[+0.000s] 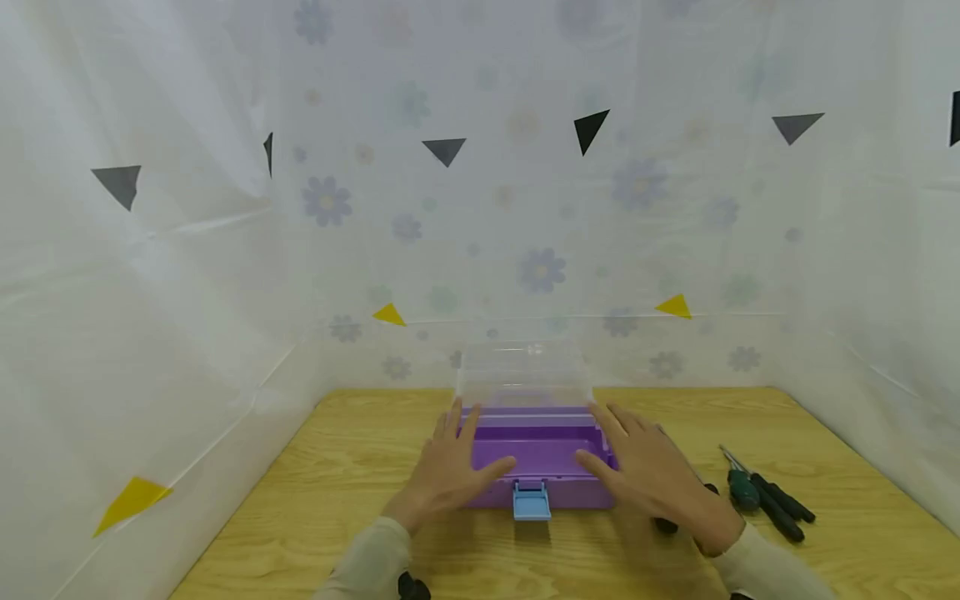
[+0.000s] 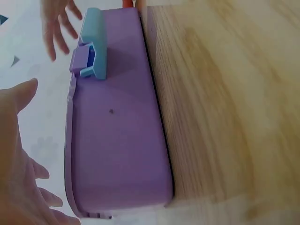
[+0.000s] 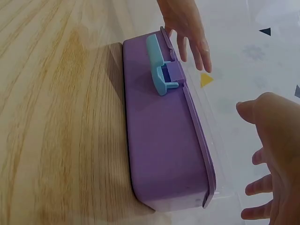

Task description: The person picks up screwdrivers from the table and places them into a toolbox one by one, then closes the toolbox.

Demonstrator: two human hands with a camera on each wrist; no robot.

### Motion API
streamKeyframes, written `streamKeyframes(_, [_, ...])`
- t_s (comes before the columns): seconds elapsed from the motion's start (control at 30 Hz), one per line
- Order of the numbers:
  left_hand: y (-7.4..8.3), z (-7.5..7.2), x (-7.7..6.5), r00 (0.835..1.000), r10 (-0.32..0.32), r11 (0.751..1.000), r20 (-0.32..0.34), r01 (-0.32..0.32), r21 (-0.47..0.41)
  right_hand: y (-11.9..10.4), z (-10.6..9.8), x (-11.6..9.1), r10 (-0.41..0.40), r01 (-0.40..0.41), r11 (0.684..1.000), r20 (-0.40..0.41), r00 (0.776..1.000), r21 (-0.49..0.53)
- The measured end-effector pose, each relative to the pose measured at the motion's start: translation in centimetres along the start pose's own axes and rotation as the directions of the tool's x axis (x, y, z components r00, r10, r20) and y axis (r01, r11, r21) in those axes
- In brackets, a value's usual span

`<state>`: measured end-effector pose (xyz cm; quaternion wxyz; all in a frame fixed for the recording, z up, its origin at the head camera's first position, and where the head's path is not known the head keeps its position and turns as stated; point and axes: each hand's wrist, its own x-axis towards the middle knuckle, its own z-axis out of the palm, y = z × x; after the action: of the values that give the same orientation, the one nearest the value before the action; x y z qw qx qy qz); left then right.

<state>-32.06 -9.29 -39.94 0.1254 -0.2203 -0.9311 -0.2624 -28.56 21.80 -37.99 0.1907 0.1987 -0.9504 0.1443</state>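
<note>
- Flowered sheeting (image 1: pixel 543 271) backs our wood-grain table (image 1: pixel 270 500).
- On it, we have the purple box (image 1: pixel 577 493) directly ahead, clear lid (image 1: pixel 525 367) raised.
- We hold our left hand (image 1: pixel 450 468) and right hand (image 1: pixel 647 468), fingers spread wide, near its two ends.

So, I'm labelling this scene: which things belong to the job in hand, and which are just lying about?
Seemingly in the job:
purple box, open
clear lid, raised behind
blue latch on the box's front
left hand and right hand, at the box's sides

Seemingly lying about, right of the box:
green-handled tool
black-handled tool beside it
dark handles, partly hidden
</note>
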Motion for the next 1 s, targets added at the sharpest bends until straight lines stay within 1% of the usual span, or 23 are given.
streamKeyframes(0.1, [-0.8, -0.5, -0.3, 1.000, -0.026, 0.997, 0.001, 0.026, -0.071, 0.6, -0.1, -0.3, 0.008, -0.009, 1.000, 0.010, 1.000, 0.002])
streamKeyframes(0.2, [-1.6, -0.9, -0.5, 0.999, -0.051, 0.989, -0.001, 0.050, -0.137, 1.1, -0.2, -0.5, 0.009, -0.009, 1.000, 0.016, 1.000, -0.012])
streamKeyframes(0.3, [-2.2, -1.2, -0.6, 0.999, -0.047, 0.975, -0.008, 0.044, -0.216, 1.6, -0.3, -0.8, 0.017, -0.016, 1.000, 0.018, 1.000, -0.022])
streamKeyframes(0.37, [-2.5, -1.3, -0.6, 1.000, -0.026, 0.957, -0.007, 0.022, -0.291, 1.9, -0.3, -1.1, 0.026, -0.026, 0.999, 0.016, 1.000, -0.019])
streamKeyframes(0.43, [-2.8, -1.3, -0.6, 1.000, -0.007, 0.930, 0.004, 0.008, -0.368, 2.2, -0.2, -1.4, 0.032, -0.032, 0.999, 0.017, 0.999, -0.024])
streamKeyframes(0.5, [-3.0, -1.2, -0.5, 1.000, 0.012, 0.892, 0.021, -0.001, -0.452, 2.5, -0.2, -1.8, 0.037, -0.036, 0.999, 0.021, 0.999, -0.026])
streamKeyframes(0.57, [-3.2, -1.2, -0.5, 0.999, 0.017, 0.864, 0.047, 0.009, -0.504, 2.8, -0.1, -2.2, 0.048, -0.047, 0.999, 0.036, 0.998, -0.028])
streamKeyframes(0.7, [-3.3, -1.0, -0.4, 0.995, 0.009, 0.827, 0.104, 0.051, -0.559, 3.5, -0.3, -2.8, 0.087, -0.085, 0.996, 0.090, 0.992, -0.027])
streamKeyframes(0.8, [-3.4, -1.1, -0.5, 0.990, -0.013, 0.808, 0.141, 0.093, -0.582, 3.9, -0.4, -3.0, 0.113, -0.110, 0.994, 0.137, 0.984, -0.028])
streamKeyframes(0.87, [-3.4, -1.1, -0.4, 0.986, -0.026, 0.794, 0.164, 0.120, -0.596, 4.1, -0.4, -3.1, 0.124, -0.121, 0.992, 0.153, 0.980, -0.028])
streamKeyframes(1.0, [-3.6, -1.0, -0.2, 0.983, -0.036, 0.797, 0.178, 0.135, -0.589, 4.5, -0.3, -3.5, 0.142, -0.138, 0.990, 0.156, 0.977, -0.032])
